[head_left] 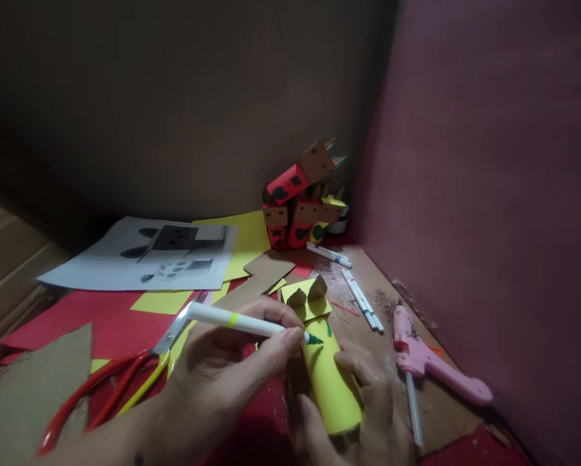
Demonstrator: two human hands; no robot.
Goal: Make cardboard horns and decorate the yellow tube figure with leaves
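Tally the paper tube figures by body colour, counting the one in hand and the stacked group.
Red figures: 3
Yellow figures: 2, one of them held by the right hand
Total: 5

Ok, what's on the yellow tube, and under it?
The yellow tube shows a green mark on its upper side, near the marker tip. What lies directly underneath is covered by the tube and the right hand.

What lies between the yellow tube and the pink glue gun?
The right hand, holding the yellow tube, then brown tabletop up to the pink glue gun, in the head view.
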